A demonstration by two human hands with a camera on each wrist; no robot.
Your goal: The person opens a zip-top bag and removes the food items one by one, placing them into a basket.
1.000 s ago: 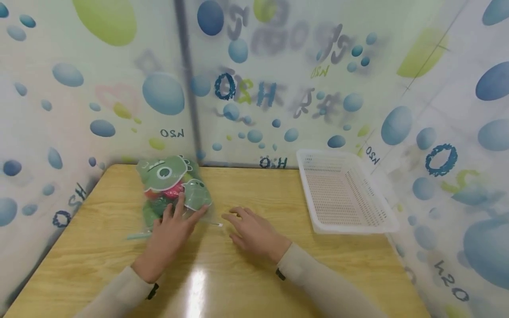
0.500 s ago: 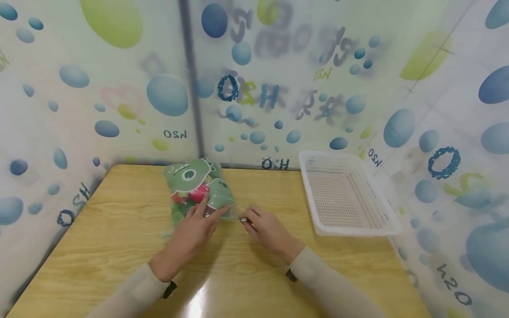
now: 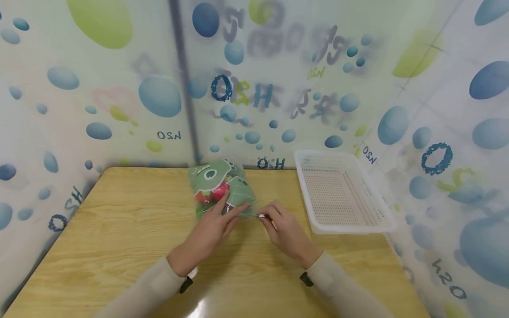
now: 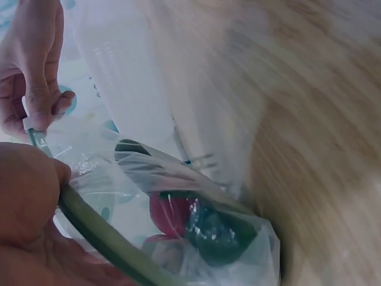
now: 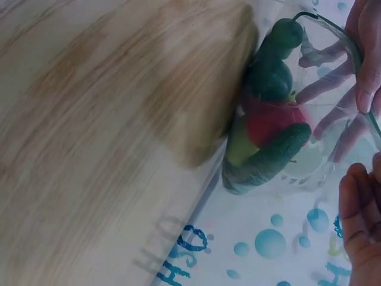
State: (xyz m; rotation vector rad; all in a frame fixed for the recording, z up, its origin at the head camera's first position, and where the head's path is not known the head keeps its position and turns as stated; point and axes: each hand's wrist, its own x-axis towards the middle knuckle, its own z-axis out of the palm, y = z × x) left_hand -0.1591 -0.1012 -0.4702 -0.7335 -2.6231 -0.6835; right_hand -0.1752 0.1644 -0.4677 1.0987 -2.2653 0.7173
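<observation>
Rightward comes the bag (image 3: 222, 183), left hand (image 3: 207, 227) gripping its green strip (image 4: 104, 240), right hand (image 3: 284, 227) pinching the white slider (image 3: 261, 216): best keep that strip taut!

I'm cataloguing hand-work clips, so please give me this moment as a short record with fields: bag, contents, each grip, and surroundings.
bag: clear plastic with a green cartoon print, on the wooden table
contents: a red item, a long dark green item, other green ones; exact count unclear
left grip: holds the green zip strip between thumb and fingers
right grip: pinches the white slider on that strip
basket: white, perforated, right of both hands
wall: pale, spotted, lettered
</observation>
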